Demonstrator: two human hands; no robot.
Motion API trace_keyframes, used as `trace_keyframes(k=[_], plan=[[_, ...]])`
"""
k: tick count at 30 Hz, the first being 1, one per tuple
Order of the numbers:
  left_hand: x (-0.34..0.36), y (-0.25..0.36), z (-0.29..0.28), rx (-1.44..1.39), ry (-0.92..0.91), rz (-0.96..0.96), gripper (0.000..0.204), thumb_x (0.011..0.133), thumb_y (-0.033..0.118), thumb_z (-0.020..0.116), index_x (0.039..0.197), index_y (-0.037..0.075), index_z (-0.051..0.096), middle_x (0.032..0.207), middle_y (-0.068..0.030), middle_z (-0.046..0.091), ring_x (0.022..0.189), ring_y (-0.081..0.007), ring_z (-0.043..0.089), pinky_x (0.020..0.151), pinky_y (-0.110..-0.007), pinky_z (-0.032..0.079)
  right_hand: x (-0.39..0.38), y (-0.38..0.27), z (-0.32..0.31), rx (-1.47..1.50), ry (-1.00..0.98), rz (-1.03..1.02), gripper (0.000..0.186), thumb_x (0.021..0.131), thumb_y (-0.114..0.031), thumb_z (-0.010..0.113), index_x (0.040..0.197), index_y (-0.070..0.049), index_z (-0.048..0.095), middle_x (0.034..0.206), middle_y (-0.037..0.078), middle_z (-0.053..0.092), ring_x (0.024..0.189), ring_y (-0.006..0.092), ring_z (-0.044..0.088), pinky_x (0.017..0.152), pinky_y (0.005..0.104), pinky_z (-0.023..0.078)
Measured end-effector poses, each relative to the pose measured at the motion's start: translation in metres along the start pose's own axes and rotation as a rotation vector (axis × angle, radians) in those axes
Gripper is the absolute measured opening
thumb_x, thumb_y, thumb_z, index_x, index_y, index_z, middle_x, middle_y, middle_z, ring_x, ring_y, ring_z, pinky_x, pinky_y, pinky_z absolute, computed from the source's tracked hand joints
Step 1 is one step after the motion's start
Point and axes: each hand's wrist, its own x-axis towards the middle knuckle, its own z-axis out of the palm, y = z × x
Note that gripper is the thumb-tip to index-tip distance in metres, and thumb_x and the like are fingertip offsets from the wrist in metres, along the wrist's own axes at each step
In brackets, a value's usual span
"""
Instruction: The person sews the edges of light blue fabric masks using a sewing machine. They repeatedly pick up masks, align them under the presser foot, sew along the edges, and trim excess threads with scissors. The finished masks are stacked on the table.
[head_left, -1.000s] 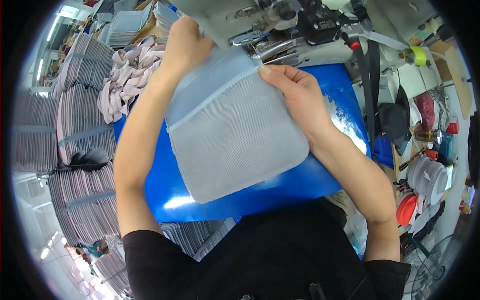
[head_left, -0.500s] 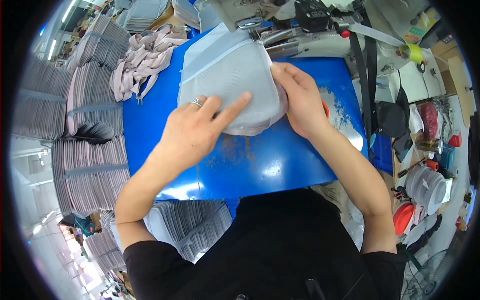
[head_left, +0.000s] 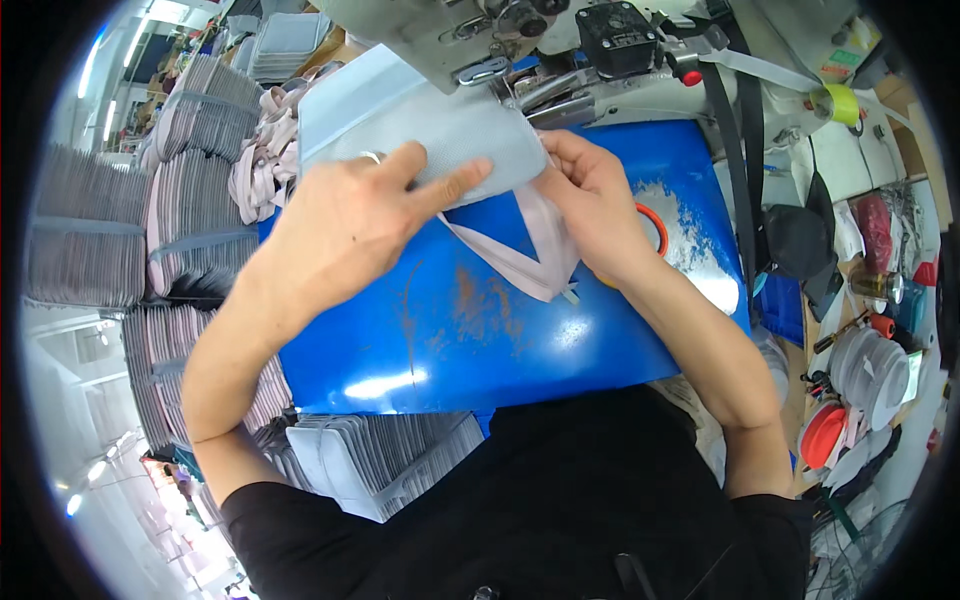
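A light grey fabric panel (head_left: 440,125) lies under the head of the sewing machine (head_left: 490,50), its near right corner by the needle area. Across the panel rests my left hand (head_left: 345,225), a ring on one finger, with thumb and forefinger spread apart and the other fingertips partly hidden. My right hand (head_left: 595,200) pinches the panel's right edge, where a pale pink fabric strip (head_left: 540,245) meets it. That strip hangs in a folded loop over the blue table (head_left: 470,350). Beside my right wrist, an orange-red scissor-like handle (head_left: 655,225) partly shows.
Strapped stacks of grey panels (head_left: 205,215) stand at the left, near a heap of pink strips (head_left: 265,170). Another stack (head_left: 385,455) sits below the table's front edge. Black straps (head_left: 735,160) hang at the right, with a cluttered shelf of tools and discs (head_left: 865,375) beyond.
The panel has turned and shifted left and away, with my left hand moving left along with it. The pink strip's loop now shows below the panel. My right hand stays near the machine, still pinching.
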Motion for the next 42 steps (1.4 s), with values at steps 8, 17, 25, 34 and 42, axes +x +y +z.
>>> trace_keyframes(k=[8,17,25,34,42], plan=[[0.026,-0.038,-0.004,0.065,0.039,0.077,0.056,0.085,0.001,0.066,0.138,0.019,0.070,0.089,-0.0125,0.059,0.070,-0.0299,0.066,0.065,-0.042,0.055,0.021,0.016,0.002,0.064,0.035,-0.041,0.022,0.105,-0.011,0.062,0.115,0.007,0.066,0.096,0.007,0.074,0.082,0.0086,0.067,0.072,0.0252,0.054],[0.027,-0.020,-0.003,0.073,0.049,0.015,0.052,0.085,0.000,0.065,0.135,0.012,0.072,0.087,-0.0143,0.062,0.070,-0.0319,0.068,0.066,-0.042,0.056,0.023,0.014,0.002,0.087,0.029,-0.015,0.019,0.104,-0.010,0.064,0.116,0.005,0.067,0.094,0.005,0.074,0.076,0.0058,0.067,0.065,0.0225,0.055],[0.044,0.037,0.008,0.030,0.038,-0.229,0.045,0.084,0.006,0.064,0.128,0.002,0.069,0.091,-0.0181,0.070,0.075,-0.0365,0.072,0.066,-0.044,0.058,0.020,0.015,0.000,0.053,0.006,-0.009,0.020,0.105,-0.009,0.061,0.119,0.005,0.065,0.090,0.007,0.073,0.074,0.0073,0.066,0.064,0.0237,0.053],[0.051,0.076,0.054,-0.510,0.400,-0.525,0.050,0.083,0.021,0.074,0.129,0.002,0.067,0.107,-0.0200,0.068,0.098,-0.0375,0.069,0.083,-0.045,0.056,0.005,0.022,-0.002,0.057,0.056,-0.064,0.024,0.106,-0.011,0.061,0.124,0.005,0.066,0.093,0.004,0.074,0.079,0.0048,0.064,0.069,0.0220,0.052],[-0.027,0.091,0.087,-0.183,0.262,-0.288,0.092,0.065,0.014,0.087,0.152,0.016,0.057,0.093,-0.0070,0.056,0.086,-0.0244,0.061,0.077,-0.038,0.051,-0.034,0.013,0.000,0.065,0.038,-0.018,0.034,0.106,-0.014,0.062,0.136,0.003,0.063,0.095,0.004,0.074,0.082,0.0049,0.065,0.070,0.0225,0.051]])
